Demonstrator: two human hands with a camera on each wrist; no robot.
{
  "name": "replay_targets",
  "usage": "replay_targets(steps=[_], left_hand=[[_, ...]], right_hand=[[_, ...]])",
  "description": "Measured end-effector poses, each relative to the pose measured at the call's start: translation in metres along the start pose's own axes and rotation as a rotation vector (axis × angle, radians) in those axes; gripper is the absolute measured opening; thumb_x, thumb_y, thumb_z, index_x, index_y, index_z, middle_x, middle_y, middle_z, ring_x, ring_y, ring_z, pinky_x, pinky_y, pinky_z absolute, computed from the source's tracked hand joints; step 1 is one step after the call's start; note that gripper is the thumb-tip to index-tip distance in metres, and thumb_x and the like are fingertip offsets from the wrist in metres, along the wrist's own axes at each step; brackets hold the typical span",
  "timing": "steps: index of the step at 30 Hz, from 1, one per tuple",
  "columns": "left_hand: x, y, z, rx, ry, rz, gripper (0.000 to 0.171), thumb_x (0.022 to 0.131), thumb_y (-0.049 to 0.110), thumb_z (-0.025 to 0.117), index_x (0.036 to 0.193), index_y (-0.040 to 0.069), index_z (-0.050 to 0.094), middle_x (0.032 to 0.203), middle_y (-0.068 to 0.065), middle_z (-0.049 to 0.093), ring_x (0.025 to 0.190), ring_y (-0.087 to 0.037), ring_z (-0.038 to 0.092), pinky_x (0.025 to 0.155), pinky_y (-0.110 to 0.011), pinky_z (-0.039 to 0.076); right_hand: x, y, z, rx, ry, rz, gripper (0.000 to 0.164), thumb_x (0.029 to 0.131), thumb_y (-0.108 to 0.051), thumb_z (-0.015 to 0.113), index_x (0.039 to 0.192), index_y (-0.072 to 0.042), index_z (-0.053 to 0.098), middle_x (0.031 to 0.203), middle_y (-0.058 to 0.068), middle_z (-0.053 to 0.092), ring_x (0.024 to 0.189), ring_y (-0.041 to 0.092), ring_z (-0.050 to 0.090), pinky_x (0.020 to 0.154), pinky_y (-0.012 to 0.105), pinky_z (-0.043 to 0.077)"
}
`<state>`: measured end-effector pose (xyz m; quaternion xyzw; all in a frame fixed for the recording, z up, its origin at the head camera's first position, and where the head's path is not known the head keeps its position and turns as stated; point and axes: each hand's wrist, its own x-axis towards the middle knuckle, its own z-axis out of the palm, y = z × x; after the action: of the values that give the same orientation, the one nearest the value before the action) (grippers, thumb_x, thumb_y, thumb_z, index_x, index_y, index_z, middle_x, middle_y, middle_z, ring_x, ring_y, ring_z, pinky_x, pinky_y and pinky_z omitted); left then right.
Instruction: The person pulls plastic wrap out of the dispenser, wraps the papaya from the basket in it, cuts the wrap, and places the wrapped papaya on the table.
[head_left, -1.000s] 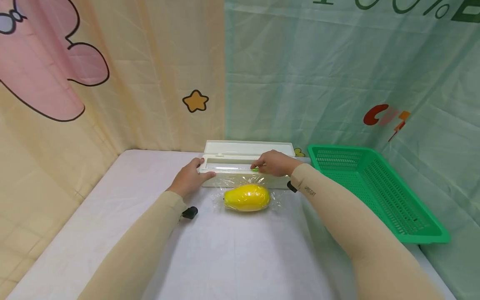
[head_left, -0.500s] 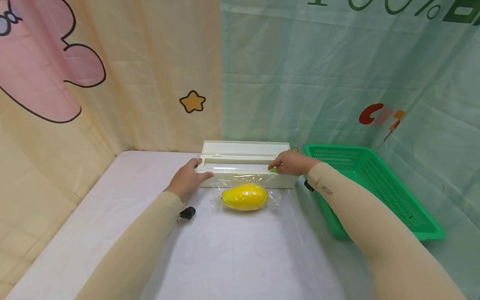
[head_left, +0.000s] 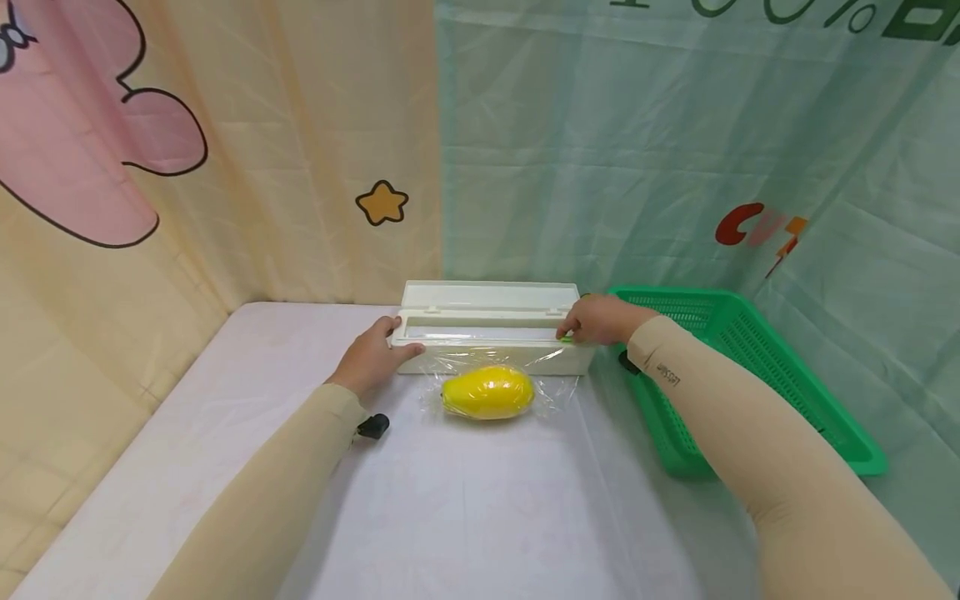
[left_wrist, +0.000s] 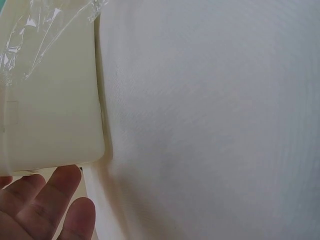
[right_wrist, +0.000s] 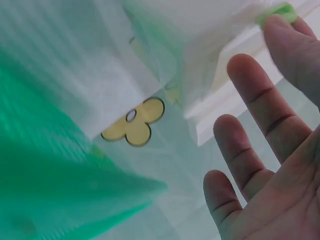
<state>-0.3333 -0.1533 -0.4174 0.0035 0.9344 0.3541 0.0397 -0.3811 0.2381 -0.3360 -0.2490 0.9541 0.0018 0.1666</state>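
A white cling-film dispenser box (head_left: 487, 296) stands open at the back of the table. My left hand (head_left: 371, 360) rests against its left end with straight fingers (left_wrist: 50, 205) beside the box corner (left_wrist: 50, 100). My right hand (head_left: 596, 321) is at the box's right end, one fingertip (right_wrist: 280, 30) touching the small green slider (head_left: 566, 338) (right_wrist: 277, 12), the other fingers spread and straight. A yellow fruit (head_left: 487, 392) lies just in front of the box under clear film (head_left: 558, 362) drawn from it.
A green plastic basket (head_left: 750, 367) (right_wrist: 50, 190) stands to the right of the box, close to my right forearm. Printed fabric walls close in the back and both sides. The white table (head_left: 450, 500) stretches toward me in front of the fruit.
My right hand has moved the green slider along the box from near its middle to its right end. The left hand and the fruit have stayed put.
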Motion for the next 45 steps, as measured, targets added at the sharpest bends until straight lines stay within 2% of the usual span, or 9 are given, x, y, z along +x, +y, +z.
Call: replay_targets(steps=[3,9,13,16,19,25,35,38,45], left_hand=[[0.000,-0.001,0.000,-0.003,0.001,-0.001,0.091,0.096,0.058,0.071,0.164,0.012,0.032,0.169,-0.016,0.037,0.153,-0.042,0.038,0.124,-0.062,0.033],[0.003,-0.004,0.000,0.001,0.000,0.007,0.093,0.095,0.060,0.071,0.163,0.011,0.032,0.169,-0.016,0.037,0.152,-0.042,0.040,0.124,-0.061,0.033],[0.004,-0.005,0.000,-0.002,0.003,0.007,0.091,0.095,0.059,0.072,0.163,0.011,0.033,0.168,-0.015,0.038,0.151,-0.041,0.041,0.123,-0.060,0.035],[0.004,-0.006,0.000,-0.006,0.004,0.008,0.091,0.095,0.059,0.072,0.162,0.011,0.034,0.168,-0.015,0.039,0.151,-0.041,0.041,0.123,-0.060,0.035],[0.004,-0.006,0.001,-0.008,0.008,0.016,0.091,0.095,0.060,0.072,0.162,0.011,0.034,0.168,-0.015,0.039,0.150,-0.041,0.042,0.123,-0.060,0.035],[0.002,-0.006,0.000,-0.013,0.009,0.019,0.090,0.095,0.059,0.072,0.162,0.011,0.035,0.168,-0.015,0.039,0.150,-0.041,0.043,0.123,-0.060,0.035],[0.001,-0.005,-0.002,-0.012,0.009,0.014,0.091,0.094,0.060,0.072,0.163,0.013,0.034,0.168,-0.015,0.039,0.152,-0.042,0.040,0.123,-0.061,0.035],[0.001,-0.006,-0.002,-0.009,0.009,0.009,0.091,0.094,0.061,0.071,0.162,0.014,0.035,0.168,-0.014,0.040,0.151,-0.041,0.041,0.123,-0.061,0.035],[0.000,-0.008,-0.002,-0.014,0.036,0.065,0.087,0.094,0.058,0.073,0.158,0.010,0.039,0.166,-0.011,0.044,0.148,-0.040,0.045,0.123,-0.058,0.036]], right_hand=[[-0.001,0.000,-0.004,-0.056,-0.017,0.025,0.032,0.103,-0.013,0.066,0.131,-0.025,0.076,0.133,0.008,0.071,0.120,0.027,0.064,0.107,0.053,0.048],[-0.004,-0.001,-0.009,-0.078,-0.047,0.052,0.033,0.102,-0.008,0.066,0.129,-0.024,0.078,0.132,0.004,0.074,0.126,0.031,0.065,0.119,0.075,0.026],[-0.004,-0.003,-0.009,-0.089,-0.049,0.033,0.032,0.103,-0.006,0.063,0.127,-0.020,0.078,0.132,0.006,0.073,0.126,0.030,0.065,0.118,0.063,0.039],[-0.003,-0.005,-0.008,-0.097,-0.047,0.026,0.034,0.103,-0.002,0.060,0.126,-0.017,0.079,0.130,0.008,0.072,0.122,0.028,0.065,0.105,0.046,0.054],[-0.004,-0.006,-0.007,-0.094,-0.032,0.034,0.035,0.101,0.002,0.058,0.123,-0.015,0.080,0.128,0.009,0.073,0.118,0.025,0.066,0.095,0.038,0.058],[-0.006,-0.009,-0.006,-0.105,-0.009,0.018,0.029,0.100,0.002,0.061,0.114,-0.013,0.081,0.118,0.007,0.075,0.106,0.021,0.067,0.089,0.036,0.058],[-0.004,-0.012,-0.009,-0.102,-0.040,0.026,0.025,0.098,0.003,0.063,0.114,-0.010,0.078,0.116,0.008,0.073,0.091,0.018,0.059,0.077,0.030,0.052],[-0.007,-0.009,-0.008,-0.102,-0.031,0.013,0.025,0.097,0.005,0.063,0.111,-0.009,0.078,0.113,0.009,0.071,0.090,0.018,0.058,0.075,0.031,0.050],[-0.014,-0.009,-0.010,-0.133,-0.012,-0.020,0.024,0.097,0.006,0.062,0.108,-0.007,0.078,0.111,0.011,0.071,0.096,0.023,0.065,0.081,0.036,0.057]])
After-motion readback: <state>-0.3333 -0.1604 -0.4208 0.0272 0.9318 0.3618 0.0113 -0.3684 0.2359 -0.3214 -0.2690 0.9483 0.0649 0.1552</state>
